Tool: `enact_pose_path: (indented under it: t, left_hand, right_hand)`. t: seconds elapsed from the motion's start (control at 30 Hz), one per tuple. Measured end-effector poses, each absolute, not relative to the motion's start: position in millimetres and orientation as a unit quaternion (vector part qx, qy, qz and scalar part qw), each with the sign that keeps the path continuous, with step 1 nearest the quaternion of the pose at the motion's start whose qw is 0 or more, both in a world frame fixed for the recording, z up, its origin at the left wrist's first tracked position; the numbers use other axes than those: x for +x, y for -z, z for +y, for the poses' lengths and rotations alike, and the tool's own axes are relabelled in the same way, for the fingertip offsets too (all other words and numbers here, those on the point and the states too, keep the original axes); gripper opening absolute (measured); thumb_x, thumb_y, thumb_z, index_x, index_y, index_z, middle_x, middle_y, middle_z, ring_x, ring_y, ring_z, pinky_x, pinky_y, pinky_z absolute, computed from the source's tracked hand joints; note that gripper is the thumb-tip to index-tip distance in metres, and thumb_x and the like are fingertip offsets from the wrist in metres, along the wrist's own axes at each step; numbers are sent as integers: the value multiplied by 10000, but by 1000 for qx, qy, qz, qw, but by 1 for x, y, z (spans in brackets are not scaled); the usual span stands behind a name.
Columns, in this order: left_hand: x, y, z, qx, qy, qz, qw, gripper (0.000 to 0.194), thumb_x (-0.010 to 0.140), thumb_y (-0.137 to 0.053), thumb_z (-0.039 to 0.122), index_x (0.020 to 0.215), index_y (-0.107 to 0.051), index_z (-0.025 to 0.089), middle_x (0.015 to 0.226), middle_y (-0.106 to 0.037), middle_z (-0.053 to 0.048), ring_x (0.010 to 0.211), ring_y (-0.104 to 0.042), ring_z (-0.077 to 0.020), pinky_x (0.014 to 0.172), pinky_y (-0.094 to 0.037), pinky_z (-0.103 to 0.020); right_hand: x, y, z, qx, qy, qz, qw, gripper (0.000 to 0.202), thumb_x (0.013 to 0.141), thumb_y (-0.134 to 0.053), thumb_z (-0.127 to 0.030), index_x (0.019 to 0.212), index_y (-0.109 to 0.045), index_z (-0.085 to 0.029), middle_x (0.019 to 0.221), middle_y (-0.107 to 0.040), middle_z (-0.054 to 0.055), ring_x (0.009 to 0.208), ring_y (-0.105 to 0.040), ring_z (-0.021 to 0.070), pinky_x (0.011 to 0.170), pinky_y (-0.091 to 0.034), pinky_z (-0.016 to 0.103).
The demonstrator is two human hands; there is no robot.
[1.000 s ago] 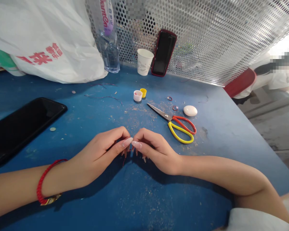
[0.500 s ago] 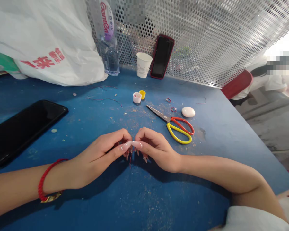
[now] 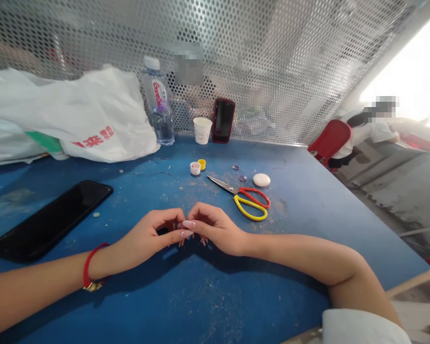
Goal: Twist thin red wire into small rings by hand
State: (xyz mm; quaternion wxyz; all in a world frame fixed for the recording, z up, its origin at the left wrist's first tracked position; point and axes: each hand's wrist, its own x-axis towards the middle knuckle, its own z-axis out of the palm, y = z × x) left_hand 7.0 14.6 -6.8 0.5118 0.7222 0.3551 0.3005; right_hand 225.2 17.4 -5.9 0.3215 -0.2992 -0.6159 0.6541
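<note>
My left hand (image 3: 139,241), with a red braided bracelet (image 3: 88,267) on its wrist, is closed in a pinch. My right hand (image 3: 220,229) pinches against it, and the long-nailed fingertips of both meet just above the table. A thin red thread is between them, mostly hidden by the fingers now. Beyond the right hand lie scissors (image 3: 241,193) with one red and one yellow handle. Two small thread rings, one ring (image 3: 235,167) behind the other ring (image 3: 242,178), lie near a smooth white oval object (image 3: 261,180). A small white cup (image 3: 195,168) touches a yellow one (image 3: 201,164).
On the blue table (image 3: 208,296), a black phone (image 3: 53,220) lies left. At the back stand a white plastic bag (image 3: 111,119), a water bottle (image 3: 161,112), a paper cup (image 3: 202,130) and a red-edged phone (image 3: 223,120) against a perforated metal screen (image 3: 265,95). A red chair (image 3: 331,138) stands beyond.
The camera view has tilted up, showing more of the screen and bottle. My right thumb now overlaps the left thumb, and the hanging thread end no longer shows.
</note>
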Motion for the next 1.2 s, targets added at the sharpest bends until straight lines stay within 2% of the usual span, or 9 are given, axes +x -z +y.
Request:
enact_pose_path:
  t: [0.27,0.4,0.53,0.67,0.8,0.97,1.1,1.2]
  left_hand:
    - [9,14,18,724,-301,373,496,357,927,-720,501,776,-633,189,680,-712,2,605,-633,-146,596,-519,-248]
    - [7,11,15,732,-297,363,494,366,950,-709,492,755,-657,186,689,-721,-2,633,-628,-147,624,-512,-244]
    - [4,6,10,768,-278,330,472,348,1000,-680,431,750,-703,191,711,-739,6,675,-648,-143,671,-509,-232]
    - [4,5,10,757,-292,334,480,363,979,-729,400,683,-714,191,654,-712,20,627,-627,-128,629,-476,-219]
    - [5,7,12,737,-317,327,500,299,961,-761,317,686,-740,202,650,-721,41,608,-626,-113,607,-459,-205]
    - [4,5,13,728,-316,291,534,251,957,-801,269,714,-767,213,673,-747,59,617,-664,-96,623,-500,-170]
    - [3,0,14,738,-314,230,552,196,957,-808,196,763,-778,204,751,-801,56,668,-727,-90,664,-548,-129]
    - [3,-1,13,748,-306,188,558,134,993,-760,152,875,-788,207,891,-849,36,793,-791,-119,767,-606,-158]
  right_hand:
    - [224,6,17,-303,-636,-631,326,491,907,-780,-646,890,-585,-197,734,-591,-69,594,-503,87,587,-425,229]
    - [226,3,13,-305,-585,-665,350,468,950,-735,-636,881,-584,-199,720,-562,-60,618,-491,98,579,-398,231]
    - [228,-1,8,-275,-514,-733,350,399,1030,-655,-553,864,-560,-202,747,-550,-40,666,-471,109,617,-387,245]
    - [230,-1,9,-264,-436,-785,351,243,1076,-586,-349,884,-537,-209,803,-552,-31,698,-475,115,678,-383,267]
    - [229,-1,11,-269,-417,-796,346,222,1093,-547,-313,895,-510,-219,833,-542,-24,734,-482,127,700,-386,279]
    - [227,-7,5,-253,-482,-761,353,210,1077,-568,-260,884,-500,-213,820,-527,-28,718,-463,113,685,-403,265]
    - [227,-7,0,-243,-642,-648,330,244,1088,-604,-343,913,-500,-208,825,-567,-41,591,-463,64,563,-414,215]
    - [228,-4,4,-194,-740,-573,293,258,1074,-654,-365,928,-525,-196,823,-594,-43,537,-483,44,497,-435,183]
